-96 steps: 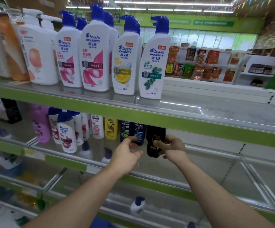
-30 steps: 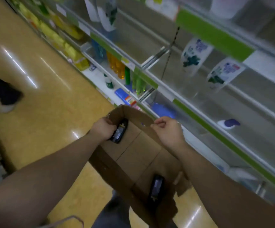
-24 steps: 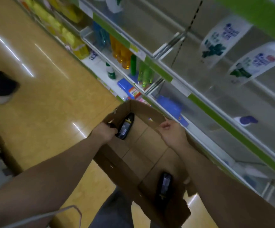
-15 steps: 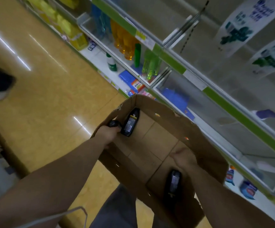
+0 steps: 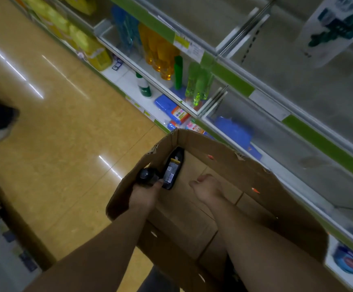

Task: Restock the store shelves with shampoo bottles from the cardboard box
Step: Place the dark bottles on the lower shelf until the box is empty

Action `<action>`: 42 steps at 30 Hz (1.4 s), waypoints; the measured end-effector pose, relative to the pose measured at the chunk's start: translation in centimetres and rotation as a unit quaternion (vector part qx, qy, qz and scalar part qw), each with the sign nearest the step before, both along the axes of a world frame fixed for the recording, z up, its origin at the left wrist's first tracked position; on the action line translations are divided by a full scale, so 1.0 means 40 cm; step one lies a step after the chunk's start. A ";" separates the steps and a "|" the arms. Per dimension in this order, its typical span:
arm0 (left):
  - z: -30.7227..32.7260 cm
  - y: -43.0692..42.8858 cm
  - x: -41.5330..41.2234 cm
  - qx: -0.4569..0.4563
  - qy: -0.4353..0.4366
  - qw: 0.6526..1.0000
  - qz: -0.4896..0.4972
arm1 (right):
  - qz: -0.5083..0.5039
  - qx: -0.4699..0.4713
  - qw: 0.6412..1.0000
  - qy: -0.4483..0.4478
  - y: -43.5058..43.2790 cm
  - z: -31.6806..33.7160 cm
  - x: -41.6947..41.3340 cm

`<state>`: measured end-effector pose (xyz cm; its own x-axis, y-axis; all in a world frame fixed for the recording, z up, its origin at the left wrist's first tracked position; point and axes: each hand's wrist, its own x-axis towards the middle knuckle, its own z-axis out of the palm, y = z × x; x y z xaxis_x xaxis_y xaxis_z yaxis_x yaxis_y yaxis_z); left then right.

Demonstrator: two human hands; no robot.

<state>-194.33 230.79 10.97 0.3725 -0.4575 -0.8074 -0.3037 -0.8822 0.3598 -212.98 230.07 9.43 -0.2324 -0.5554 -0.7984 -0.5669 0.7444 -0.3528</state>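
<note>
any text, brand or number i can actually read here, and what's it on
Nothing in this frame can be read.
Black bottle in the cardboard box: label print too blurred.
Shelf price tag: too small and blurred.
White bottle at upper right: green print blurred.

Both grips have left the store shelves [image 5: 232,77] for the cardboard box [image 5: 276,197]. The left grip [image 5: 144,193] now clasps a black bottle [image 5: 147,175]; the right grip [image 5: 207,186] has moved forward, near the left grip's right side.
</note>
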 end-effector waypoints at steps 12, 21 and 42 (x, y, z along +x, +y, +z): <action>-0.143 0.022 -0.034 -0.072 -0.078 0.986 0.126 | 0.000 0.017 0.996 0.084 -0.171 -0.211 0.221; -0.197 0.023 -0.001 -0.055 -0.111 0.986 0.107 | -0.025 -0.012 0.996 0.080 -0.156 -0.236 0.187; 0.014 0.035 0.001 -0.119 -0.066 0.979 -0.153 | -0.244 -0.097 0.932 -0.250 0.025 0.115 -0.032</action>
<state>-194.29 232.21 11.51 0.2819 -0.7336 -0.6184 -0.5979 -0.6384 0.4847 -214.26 231.07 14.04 -0.1217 -0.6260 -0.7703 0.0943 0.7652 -0.6368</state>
